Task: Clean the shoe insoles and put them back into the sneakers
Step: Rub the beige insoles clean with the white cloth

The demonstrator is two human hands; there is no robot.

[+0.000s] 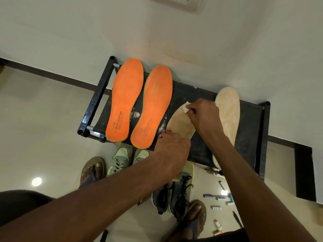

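1. Standing over the dark sneakers and pale sneakers on the floor, the person could knock the beige insole off the counter; its heel overhangs the near edge.
2. Left hand presses that insole down with curled fingers; if it slips, the insole skids.
3. Right hand pinches a white wipe at the toe; hard rubbing may shred it.
4. Farther off, the second beige insole and the orange insoles lie in white residue, which could re-soil them.
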